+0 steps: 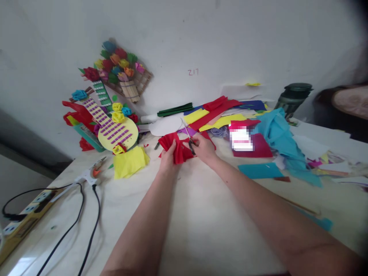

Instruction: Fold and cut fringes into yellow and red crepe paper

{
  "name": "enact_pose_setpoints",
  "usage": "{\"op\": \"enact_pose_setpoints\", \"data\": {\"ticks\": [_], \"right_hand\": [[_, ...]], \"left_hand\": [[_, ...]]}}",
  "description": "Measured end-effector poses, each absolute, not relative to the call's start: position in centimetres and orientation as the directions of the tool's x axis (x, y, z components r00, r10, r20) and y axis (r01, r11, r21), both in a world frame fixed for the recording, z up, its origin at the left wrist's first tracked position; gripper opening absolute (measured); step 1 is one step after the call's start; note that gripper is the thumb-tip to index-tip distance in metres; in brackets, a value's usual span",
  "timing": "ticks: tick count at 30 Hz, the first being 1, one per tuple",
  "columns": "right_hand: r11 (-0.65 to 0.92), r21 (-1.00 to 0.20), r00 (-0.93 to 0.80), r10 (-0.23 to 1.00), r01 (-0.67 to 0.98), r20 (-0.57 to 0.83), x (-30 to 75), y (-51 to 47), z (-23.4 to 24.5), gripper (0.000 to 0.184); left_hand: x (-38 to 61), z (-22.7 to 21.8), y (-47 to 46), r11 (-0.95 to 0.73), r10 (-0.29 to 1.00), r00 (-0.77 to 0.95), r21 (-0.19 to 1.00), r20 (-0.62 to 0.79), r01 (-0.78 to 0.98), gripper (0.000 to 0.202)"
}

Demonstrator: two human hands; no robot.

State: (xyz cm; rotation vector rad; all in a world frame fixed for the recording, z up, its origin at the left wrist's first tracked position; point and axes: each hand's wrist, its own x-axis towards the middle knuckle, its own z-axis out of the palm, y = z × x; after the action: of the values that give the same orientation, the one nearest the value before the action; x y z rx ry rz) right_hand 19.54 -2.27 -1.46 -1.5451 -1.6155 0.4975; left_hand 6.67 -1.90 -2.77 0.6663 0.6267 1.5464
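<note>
Near the middle of the table, my left hand (169, 156) is closed on a pleated piece of red crepe paper (179, 153), its thumb pressed on the folds. My right hand (203, 148) grips a pair of scissors (190, 141) by dark handles, and the blades point up and away from me. The scissors are right beside the red paper's right side; I cannot tell whether the blades touch it. More red paper shows behind my right hand. A stack of yellow crepe paper (130, 163) lies to the left of my left hand.
A glue gun (89, 176) with a black cord rests at left near a power strip (28, 214). Behind it stands a guitar-shaped craft (117, 132) with paper flowers. Coloured paper sheets (218, 111) lie along the wall. Blue crepe paper (276, 130) and a dark green container (293, 97) are at right.
</note>
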Motion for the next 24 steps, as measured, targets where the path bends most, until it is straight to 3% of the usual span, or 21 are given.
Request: {"op": "enact_pose_setpoints", "data": {"ticks": [2, 5, 9, 16, 20, 22, 24], "right_hand": [[0.076, -0.546, 0.120, 0.941, 0.834, 0.315, 20.3, -1.9, -1.5, 0.037], [-0.017, -0.314, 0.099, 0.964, 0.949, 0.246, 21.1, -1.5, -1.8, 0.033], [-0.037, -0.216, 0.073, 0.984, 0.976, 0.165, 21.5, -1.3, -2.1, 0.030], [0.024, -0.329, 0.013, 0.994, 0.944, 0.110, 21.9, -1.1, -2.2, 0.023], [0.103, -0.357, 0.032, 0.935, 0.928, 0.353, 21.3, -1.8, -1.5, 0.024], [0.204, -0.466, 0.028, 0.895, 0.861, 0.444, 20.7, -2.3, -1.0, 0.033], [0.268, -0.625, 0.002, 0.918, 0.733, 0.396, 20.0, -2.7, -0.7, 0.038]], "left_hand": [[6.5, -3.0, -1.6, -0.073, 0.997, -0.065, 0.730, 0.039, -0.679, 0.021], [6.2, -3.3, -1.3, -0.072, 0.996, -0.092, 0.743, 0.014, -0.665, 0.021], [6.2, -3.4, -1.2, -0.065, 0.996, -0.086, 0.750, 0.011, -0.659, 0.022], [6.2, -3.5, -1.2, -0.036, 0.997, -0.079, 0.776, -0.019, -0.630, 0.026], [6.3, -3.4, -1.4, -0.052, 0.996, -0.086, 0.787, -0.002, -0.615, 0.030], [6.5, -3.3, -1.5, -0.076, 0.996, -0.085, 0.786, 0.030, -0.614, 0.031], [6.7, -3.3, -1.6, -0.094, 0.995, -0.075, 0.788, 0.060, -0.609, 0.031]]}}
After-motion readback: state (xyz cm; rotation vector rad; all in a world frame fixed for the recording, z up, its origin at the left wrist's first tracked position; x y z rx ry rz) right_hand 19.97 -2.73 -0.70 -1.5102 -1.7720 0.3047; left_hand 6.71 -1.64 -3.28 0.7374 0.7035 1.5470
